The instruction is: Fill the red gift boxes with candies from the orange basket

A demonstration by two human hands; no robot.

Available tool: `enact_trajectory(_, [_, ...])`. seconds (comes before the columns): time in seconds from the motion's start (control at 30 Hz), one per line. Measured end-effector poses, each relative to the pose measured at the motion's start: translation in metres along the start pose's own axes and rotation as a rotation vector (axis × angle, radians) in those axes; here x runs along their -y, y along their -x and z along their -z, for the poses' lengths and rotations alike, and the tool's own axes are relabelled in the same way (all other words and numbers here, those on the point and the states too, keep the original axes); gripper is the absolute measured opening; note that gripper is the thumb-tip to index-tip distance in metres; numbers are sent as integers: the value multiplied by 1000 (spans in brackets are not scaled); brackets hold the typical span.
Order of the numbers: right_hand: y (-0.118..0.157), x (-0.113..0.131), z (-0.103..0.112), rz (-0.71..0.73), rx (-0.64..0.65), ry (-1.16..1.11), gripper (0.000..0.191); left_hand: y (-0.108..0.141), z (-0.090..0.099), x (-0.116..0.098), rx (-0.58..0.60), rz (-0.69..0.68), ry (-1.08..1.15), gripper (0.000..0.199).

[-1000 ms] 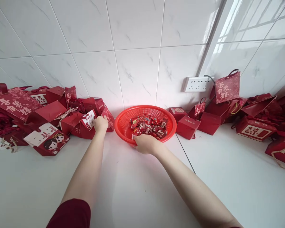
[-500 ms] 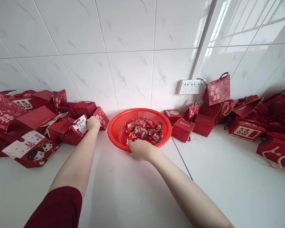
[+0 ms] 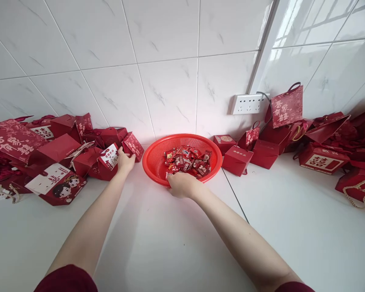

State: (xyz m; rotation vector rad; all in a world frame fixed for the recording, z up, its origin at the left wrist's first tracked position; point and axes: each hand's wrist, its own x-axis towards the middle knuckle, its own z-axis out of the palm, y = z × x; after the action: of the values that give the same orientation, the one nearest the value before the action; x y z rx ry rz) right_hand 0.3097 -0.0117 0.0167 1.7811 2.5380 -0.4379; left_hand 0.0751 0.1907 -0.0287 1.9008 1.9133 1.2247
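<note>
In the head view, we saw a red basket (image 3: 157,156) on a white table (image 3: 170,243), close to a tiled wall (image 3: 170,36). A heap of little wrapped sweets (image 3: 187,163) lay inside the basket. Our right hand (image 3: 182,185) was at the near edge of the basket. Its fingers were closed on the rim, though we could not see all of them. Our left hand (image 3: 126,163) was to the left of the basket, a bit apart from it. Its fingers were spread, with a gap in the middle, and just past them was a flowery red box (image 3: 134,144), also left of the basket. We could not tell if the fingertips touched it. A red box with a white label (image 3: 108,158) was just beside that hand, a little farther left of the basket. Well to the left of the basket was a box with two cartoon faces (image 3: 61,185). Just right of the basket sat a plain red box (image 3: 237,161). A white socket strip (image 3: 247,104) was on the wall, right of the basket and higher up.
</note>
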Motion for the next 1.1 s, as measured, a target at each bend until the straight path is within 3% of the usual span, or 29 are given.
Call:
enact_trajectory(0.07, [1,2,1,6,5,5,32,19,3,-8,-22,-49,18,63])
enact_trajectory(0.13, [2,3,2,12,18,13,31,39,6,-24,-14,-143,47,51])
enact_trajectory(0.27, [9,-5,9,30,84,10,27,84,11,-64,113,-396,90,33])
enact_trajectory(0.37, [18,-26,18,61,160,-26,42,124,14,-86,188,-642,80,23])
enact_trajectory(0.43, [26,-45,26,78,204,-80,53,149,16,-94,223,-941,2,31])
enact_trajectory(0.53, [46,-74,39,104,166,-315,55,174,14,-96,208,-1072,-29,33])
enact_trajectory(0.6, [65,-92,48,103,3,-499,47,181,11,-95,141,-1084,-22,34])
enact_trajectory(0.67, [86,-112,54,38,-261,-598,38,181,6,-93,63,-1108,-5,35])
enact_trajectory(0.73, [103,-136,56,-131,-540,-596,33,176,0,-91,-11,-1135,20,37])
enact_trajectory(0.8, [114,-164,52,-378,-713,-533,33,170,-7,-89,-69,-1154,42,38])
enact_trajectory(0.9, [113,-208,35,-657,-754,-429,40,162,-15,-85,-114,-1166,46,40])
enact_trajectory(1.0, [102,-240,12,-697,-669,-422,64,155,-21,-81,-110,-1157,14,44])
enact_trajectory(1.1, [95,-257,-5,-711,-550,-403,77,151,-25,-77,-100,-1107,-26,48])
